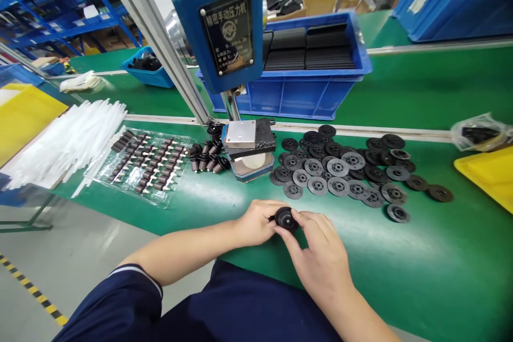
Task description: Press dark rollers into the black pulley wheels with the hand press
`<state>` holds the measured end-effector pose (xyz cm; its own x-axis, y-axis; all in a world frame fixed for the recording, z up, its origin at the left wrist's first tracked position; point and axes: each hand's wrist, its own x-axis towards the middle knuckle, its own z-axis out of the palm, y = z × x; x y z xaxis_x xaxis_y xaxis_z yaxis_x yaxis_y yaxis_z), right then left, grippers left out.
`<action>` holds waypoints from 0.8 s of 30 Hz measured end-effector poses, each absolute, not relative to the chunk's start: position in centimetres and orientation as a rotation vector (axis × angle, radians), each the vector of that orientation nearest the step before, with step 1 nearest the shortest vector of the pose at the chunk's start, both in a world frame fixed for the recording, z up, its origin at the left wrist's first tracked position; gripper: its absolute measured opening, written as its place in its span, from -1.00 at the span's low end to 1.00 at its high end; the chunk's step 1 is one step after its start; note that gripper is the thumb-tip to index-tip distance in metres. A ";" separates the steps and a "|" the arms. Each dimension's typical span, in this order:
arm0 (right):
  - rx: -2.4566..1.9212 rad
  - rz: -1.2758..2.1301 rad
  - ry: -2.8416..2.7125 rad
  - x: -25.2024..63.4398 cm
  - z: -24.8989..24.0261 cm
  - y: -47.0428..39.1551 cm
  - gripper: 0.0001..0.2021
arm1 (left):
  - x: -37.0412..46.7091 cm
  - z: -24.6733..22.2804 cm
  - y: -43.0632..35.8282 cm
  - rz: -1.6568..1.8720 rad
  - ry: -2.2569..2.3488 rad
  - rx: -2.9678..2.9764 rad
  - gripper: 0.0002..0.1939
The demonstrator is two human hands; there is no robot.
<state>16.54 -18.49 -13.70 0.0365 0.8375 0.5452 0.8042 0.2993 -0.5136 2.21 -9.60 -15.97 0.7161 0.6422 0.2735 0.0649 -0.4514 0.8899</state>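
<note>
Over the near bench (436,267), the left hand (256,223) grips the black part (286,219) from the left; the right hand (321,243) pinches its rim. This looks like a fitting step; the next move seems to call for steady alignment.

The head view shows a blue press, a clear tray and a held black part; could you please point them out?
Blue press (236,78): head view, lower front housing.
Clear tray (132,190): head view, near edge.
Black part (286,219): head view, round face.
</note>
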 end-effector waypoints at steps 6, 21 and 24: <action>-1.446 0.078 -1.706 16.4 -14.0 -18.3 -0.71 | 2.2 -15.6 -9.5 0.713 0.530 1.928 -0.86; -1.440 0.069 -1.671 16.2 -14.4 -18.1 -0.71 | 2.3 -15.3 -9.7 0.767 0.546 1.892 -0.83; -1.468 0.077 -1.669 16.2 -14.3 -18.2 -0.70 | 2.4 -15.5 -9.7 0.798 0.536 1.885 -0.83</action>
<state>16.20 -18.21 -14.30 0.0931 0.8237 0.5593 0.7691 0.2973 -0.5658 2.36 -9.65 -15.50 0.6866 0.6653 0.2931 0.0204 -0.4206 0.9070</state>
